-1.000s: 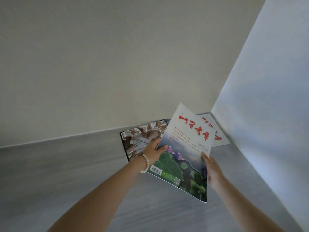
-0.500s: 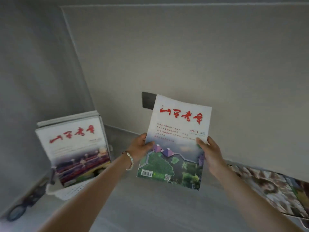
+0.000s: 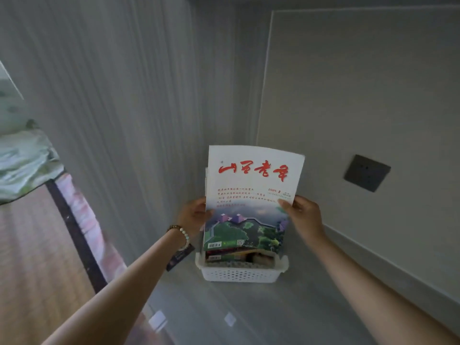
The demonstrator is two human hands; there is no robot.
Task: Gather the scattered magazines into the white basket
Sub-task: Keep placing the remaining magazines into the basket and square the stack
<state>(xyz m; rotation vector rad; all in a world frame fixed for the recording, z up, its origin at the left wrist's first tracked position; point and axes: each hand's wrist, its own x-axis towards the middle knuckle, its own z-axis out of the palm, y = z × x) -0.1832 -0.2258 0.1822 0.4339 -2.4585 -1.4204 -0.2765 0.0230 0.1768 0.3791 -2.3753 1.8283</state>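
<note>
A magazine (image 3: 251, 195) with a white top, red title and green landscape picture stands upright in front of me. My left hand (image 3: 193, 217) grips its left edge and my right hand (image 3: 302, 215) grips its right edge. Its lower edge hangs just above the white perforated basket (image 3: 240, 273), which stands on the grey floor in the wall corner. Other magazines (image 3: 239, 256) stand inside the basket behind the held one, mostly hidden by it.
Grey walls meet in a corner behind the basket. A dark wall socket (image 3: 366, 173) sits on the right wall. A bed with green bedding (image 3: 22, 160) and a dark frame lies at the left. A small dark object (image 3: 179, 257) lies left of the basket.
The view has swung left from the floor magazines to the basket. Both hands carried the magazine over and now hold it upright right above the basket.
</note>
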